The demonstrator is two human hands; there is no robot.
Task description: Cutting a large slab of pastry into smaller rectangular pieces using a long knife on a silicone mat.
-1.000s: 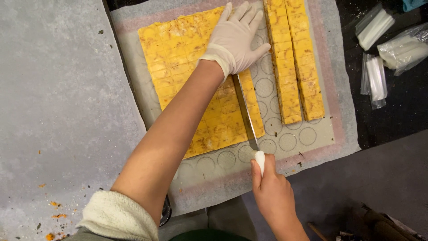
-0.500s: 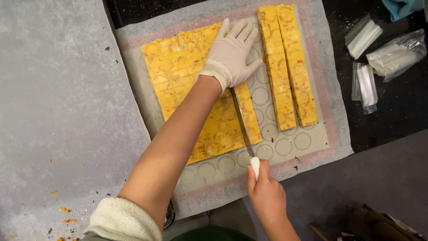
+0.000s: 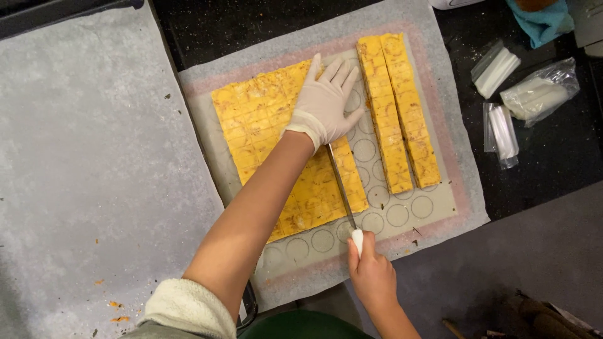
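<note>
Pressing flat at frame centre, the gloved left hand [image 3: 326,103], fingers spread, steadies one scored yellow slab [image 3: 276,138]; the bare right hand [image 3: 370,273], fingers wrapped around one knife [image 3: 342,188], cuts beside two strips [image 3: 399,110] on one mat [image 3: 402,216].

A large sheet of grey parchment paper [image 3: 75,163] covers the left side, with a few orange crumbs [image 3: 116,306] near its near edge. On the dark speckled counter [image 3: 553,163] to the right lie 3 clear plastic packets of white sticks [image 3: 502,129], close together. A crumpled teal cloth [image 3: 545,20] sits at the far right corner. A grey floor [image 3: 534,251] shows at the near right.
</note>
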